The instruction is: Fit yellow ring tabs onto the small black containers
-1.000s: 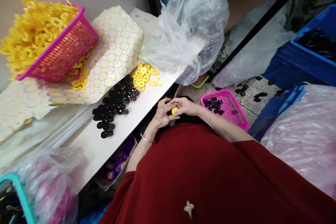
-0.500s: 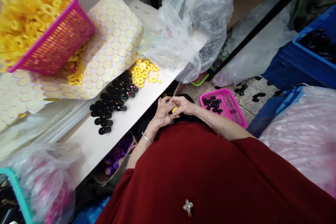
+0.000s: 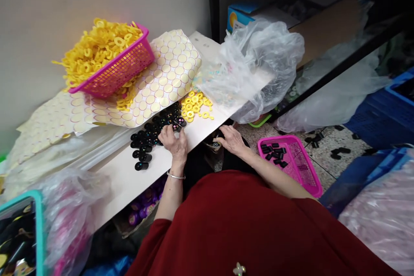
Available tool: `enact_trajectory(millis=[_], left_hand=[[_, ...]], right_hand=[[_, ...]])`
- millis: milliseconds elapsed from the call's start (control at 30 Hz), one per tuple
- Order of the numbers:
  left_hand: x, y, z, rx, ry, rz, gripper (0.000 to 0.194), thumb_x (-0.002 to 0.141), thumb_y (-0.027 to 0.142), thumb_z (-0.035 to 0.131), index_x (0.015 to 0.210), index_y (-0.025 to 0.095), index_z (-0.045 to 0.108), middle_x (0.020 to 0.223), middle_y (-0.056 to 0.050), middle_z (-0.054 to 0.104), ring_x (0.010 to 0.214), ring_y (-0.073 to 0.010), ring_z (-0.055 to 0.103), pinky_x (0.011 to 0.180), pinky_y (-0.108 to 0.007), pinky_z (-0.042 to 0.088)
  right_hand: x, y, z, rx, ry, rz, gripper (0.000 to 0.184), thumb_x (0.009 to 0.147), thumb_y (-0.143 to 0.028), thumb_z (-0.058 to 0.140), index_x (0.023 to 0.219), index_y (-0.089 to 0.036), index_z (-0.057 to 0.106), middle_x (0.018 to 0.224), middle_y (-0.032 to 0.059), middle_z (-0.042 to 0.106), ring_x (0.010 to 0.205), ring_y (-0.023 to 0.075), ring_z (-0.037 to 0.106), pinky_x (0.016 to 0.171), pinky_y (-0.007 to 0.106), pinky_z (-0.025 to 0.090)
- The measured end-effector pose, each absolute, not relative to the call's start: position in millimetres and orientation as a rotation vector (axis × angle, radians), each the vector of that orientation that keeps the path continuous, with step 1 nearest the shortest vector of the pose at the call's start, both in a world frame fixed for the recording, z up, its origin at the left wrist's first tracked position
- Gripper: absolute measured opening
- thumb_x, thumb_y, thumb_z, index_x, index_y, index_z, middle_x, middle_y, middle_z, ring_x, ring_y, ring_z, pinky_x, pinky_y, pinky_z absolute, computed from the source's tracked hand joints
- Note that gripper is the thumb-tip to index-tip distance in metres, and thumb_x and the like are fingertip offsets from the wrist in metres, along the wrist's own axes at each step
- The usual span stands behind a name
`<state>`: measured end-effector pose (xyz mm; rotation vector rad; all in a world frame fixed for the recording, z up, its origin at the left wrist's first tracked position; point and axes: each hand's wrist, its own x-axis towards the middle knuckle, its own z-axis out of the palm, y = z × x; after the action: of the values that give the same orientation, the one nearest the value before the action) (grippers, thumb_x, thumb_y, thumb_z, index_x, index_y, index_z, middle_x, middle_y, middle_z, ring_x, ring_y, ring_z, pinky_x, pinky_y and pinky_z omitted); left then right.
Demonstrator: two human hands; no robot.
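Observation:
My left hand (image 3: 175,143), with a bangle at the wrist, is over the white bench board. Its thumb stands apart from its bent fingers, whose tips reach the edge of a cluster of black plastic pieces (image 3: 142,137), some with small coloured dots. Just beyond lie small yellow rings (image 3: 195,104) in a loose pile. My right hand (image 3: 232,139) is in front of the board's edge, over a small open container (image 3: 214,144) at my lap. Its fingers are stretched and slightly curved, thumb apart. What its fingertips touch inside is too dark to make out.
A pink basket (image 3: 116,75) heaped with yellow rings stands on sticker sheets (image 3: 168,75). Clear plastic bags (image 3: 268,60) cover the board's far end. To the right, a pink tray (image 3: 302,168) holds black pieces. A teal-rimmed basket (image 3: 40,233) is at lower left.
My hands were together at my lap around a yellow piece; now they are apart. The left has moved to the black pieces, the right over the container. The view has shifted.

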<state>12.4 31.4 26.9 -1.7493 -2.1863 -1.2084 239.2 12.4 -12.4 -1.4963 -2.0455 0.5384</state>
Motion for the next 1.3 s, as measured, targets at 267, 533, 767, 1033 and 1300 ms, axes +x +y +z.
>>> enact_trajectory(millis=[267,533,767,1033,1300], left_hand=[[3,50,23,-1.779,-2.347,-0.975,0.026,0.075,0.037,0.061,0.092,0.017,0.062,0.104,-0.014,0.059,0.100,-0.0304,0.047,0.088,-0.045,0.039],[6,42,27,-1.913,-2.209,-0.948,0.015,0.077,0.034,0.059,0.073,0.019,0.062,0.098,-0.011,0.060,0.090,-0.0269,0.048,0.081,-0.042,0.039],[19,31,24,-2.085,-2.131,-1.111,0.015,0.075,0.032,0.061,0.081,0.018,0.064,0.096,-0.009,0.063,0.090,-0.0234,0.052,0.084,-0.038,0.041],[27,37,9,-1.946,-2.253,-1.543,0.035,0.070,0.035,0.064,0.101,0.018,0.061,0.093,-0.006,0.063,0.086,-0.0193,0.057,0.079,-0.034,0.048],[25,41,-4,-1.908,-2.403,-1.624,0.055,0.061,0.038,0.072,0.111,0.018,0.059,0.096,-0.005,0.062,0.081,-0.0160,0.057,0.070,-0.030,0.049]], right_hand=[[224,49,20,-1.552,-2.071,0.325,0.023,0.092,-0.029,0.044,0.084,-0.016,0.062,0.087,0.0117,0.060,0.084,0.0228,0.052,0.074,0.033,0.037],[197,81,23,-1.720,-2.070,0.379,0.014,0.086,-0.027,0.054,0.088,-0.015,0.061,0.099,0.0145,0.057,0.092,0.0268,0.048,0.072,0.036,0.035],[200,82,14,-1.727,-2.048,0.308,0.017,0.087,-0.031,0.054,0.087,-0.016,0.062,0.096,0.0126,0.057,0.089,0.0246,0.050,0.069,0.033,0.035],[208,87,20,-1.669,-2.002,0.497,0.014,0.085,-0.031,0.054,0.085,-0.019,0.061,0.092,0.0076,0.057,0.085,0.0209,0.053,0.066,0.029,0.037],[224,80,22,-1.426,-1.880,0.597,0.008,0.082,-0.024,0.052,0.083,-0.018,0.057,0.088,0.0059,0.056,0.077,0.0170,0.052,0.071,0.028,0.040]])
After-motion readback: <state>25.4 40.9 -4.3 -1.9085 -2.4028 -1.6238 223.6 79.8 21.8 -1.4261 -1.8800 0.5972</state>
